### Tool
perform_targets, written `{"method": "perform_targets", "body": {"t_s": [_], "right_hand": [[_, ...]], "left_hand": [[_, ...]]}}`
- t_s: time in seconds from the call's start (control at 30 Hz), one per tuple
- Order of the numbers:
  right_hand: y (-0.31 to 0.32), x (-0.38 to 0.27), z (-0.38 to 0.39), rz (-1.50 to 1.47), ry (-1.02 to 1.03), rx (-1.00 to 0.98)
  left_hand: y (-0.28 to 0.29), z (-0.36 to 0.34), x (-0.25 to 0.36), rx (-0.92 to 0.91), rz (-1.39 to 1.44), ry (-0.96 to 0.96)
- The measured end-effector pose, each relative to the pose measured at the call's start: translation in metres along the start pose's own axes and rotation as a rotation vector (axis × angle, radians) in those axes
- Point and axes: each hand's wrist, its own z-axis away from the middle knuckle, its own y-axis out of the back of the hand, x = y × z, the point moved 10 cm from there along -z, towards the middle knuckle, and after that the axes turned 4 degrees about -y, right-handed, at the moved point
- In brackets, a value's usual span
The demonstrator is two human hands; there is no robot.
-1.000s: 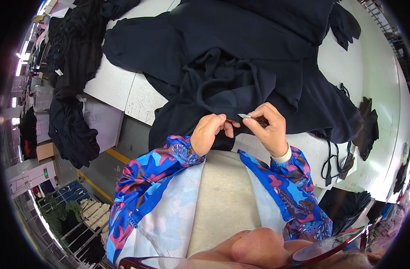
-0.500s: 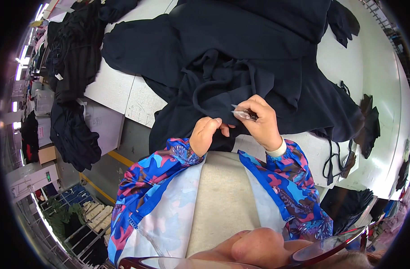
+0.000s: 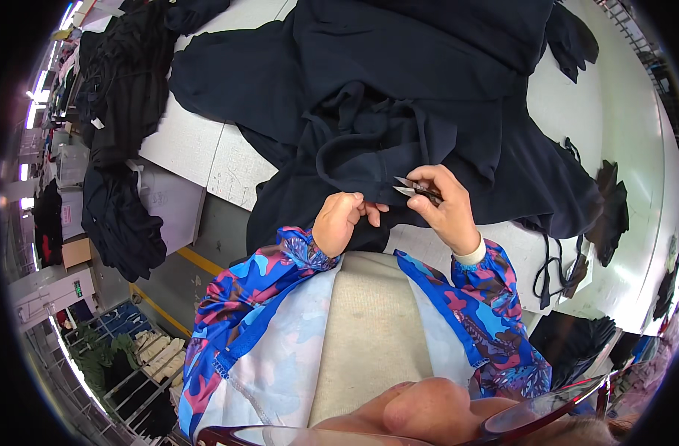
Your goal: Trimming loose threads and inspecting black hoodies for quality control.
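A dark navy garment [image 3: 429,82] lies spread over the white table, its bunched, looped part nearest me. My left hand [image 3: 342,221] pinches the near edge of this cloth, thumb against curled fingers. In my right hand [image 3: 449,208] is a small pair of thread snips [image 3: 420,191], with dark handles in the palm and fingers. Their two pointed metal blades stand apart and point left, just above the cloth edge and a little right of my left fingers. Whether a thread lies between the blades is too small to tell.
More dark garments [image 3: 120,208] hang over the table's left side. The white table [image 3: 239,167] ends at a gap above a grey floor with a yellow line. Dark cords [image 3: 551,271] and cloth pieces [image 3: 613,204] lie at the right. A rack with folded clothes [image 3: 143,349] stands lower left.
My right hand has shifted slightly right and down, and the snips' blades now show clearly spread apart. My left hand keeps its pinch in nearly the same place.
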Motion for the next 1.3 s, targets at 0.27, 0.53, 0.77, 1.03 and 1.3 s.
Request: {"method": "perform_targets", "body": {"t_s": [0.27,0.53,0.77,1.03,1.3], "right_hand": [[-0.010,-0.017,-0.010,0.184,0.137,-0.106],[-0.022,-0.018,-0.016,0.125,0.194,-0.160],[-0.022,-0.011,-0.015,0.068,0.188,-0.136],[-0.005,0.029,-0.008,-0.340,-0.080,-0.084],[-0.009,0.014,-0.004,0.163,0.113,-0.016]], "left_hand": [[-0.001,0.001,-0.004,-0.016,-0.024,0.024],[0.003,0.004,-0.007,-0.002,-0.011,0.047],[0.002,0.003,-0.006,-0.006,-0.031,0.055],[0.005,0.002,-0.004,-0.010,-0.067,0.043],[-0.003,0.003,0.032,0.051,-1.079,-0.339]]}}
